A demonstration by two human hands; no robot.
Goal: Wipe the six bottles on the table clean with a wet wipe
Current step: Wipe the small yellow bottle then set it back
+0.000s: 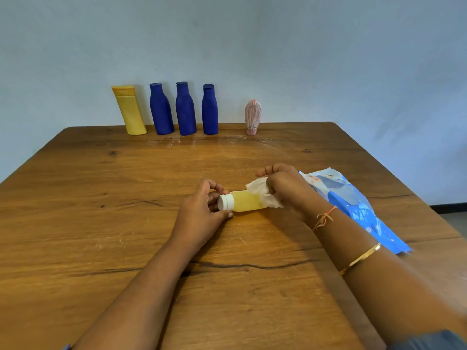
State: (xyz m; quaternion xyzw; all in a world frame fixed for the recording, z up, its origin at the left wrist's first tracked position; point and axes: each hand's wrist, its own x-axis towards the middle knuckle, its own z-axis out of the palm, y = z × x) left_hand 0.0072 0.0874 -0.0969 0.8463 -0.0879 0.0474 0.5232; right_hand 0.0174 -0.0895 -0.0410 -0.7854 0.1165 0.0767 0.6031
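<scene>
A small yellow bottle (245, 202) with a white cap (225, 202) lies sideways just above the middle of the wooden table (101, 223). My left hand (202, 210) grips its cap end. My right hand (285, 190) holds a white wet wipe (260, 190) wrapped over the bottle's far end. At the table's back edge stand a tall yellow bottle (129, 111), three dark blue bottles (161, 109) (185, 109) (209, 109) and a small pink striped bottle (252, 116) resting on its cap.
A blue pack of wet wipes (353, 205) lies on the table to the right, partly under my right forearm. A pale wall (328, 59) rises right behind the row of bottles. The table's right edge slants close to the pack.
</scene>
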